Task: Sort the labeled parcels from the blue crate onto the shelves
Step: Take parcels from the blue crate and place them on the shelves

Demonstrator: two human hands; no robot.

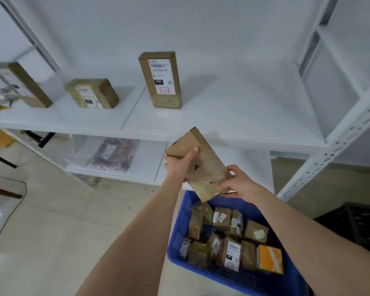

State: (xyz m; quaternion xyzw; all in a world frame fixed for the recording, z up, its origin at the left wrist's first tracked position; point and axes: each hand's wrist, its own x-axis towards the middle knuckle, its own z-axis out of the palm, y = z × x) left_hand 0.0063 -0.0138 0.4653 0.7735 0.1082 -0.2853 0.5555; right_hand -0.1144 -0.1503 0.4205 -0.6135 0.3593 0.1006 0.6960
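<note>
A long brown cardboard parcel (203,165) is held tilted in the air just above the far end of the blue crate (177,236). My left hand (176,165) grips its upper end and my right hand (238,182) grips its lower end. The side facing me is plain; I see no label on it. The crate holds several brown labelled parcels (231,253) and one orange one (269,259). On the white upper shelf (233,120) a labelled parcel (161,80) stands upright, with two more parcels (92,94) lying to its left.
The lower shelf (145,165) holds a flat plastic-wrapped packet (113,154). A white perforated shelf post (333,146) runs down on the right. A black cable (0,227) trails over the tiled floor at left. Something dark sits on the floor at the right (355,225).
</note>
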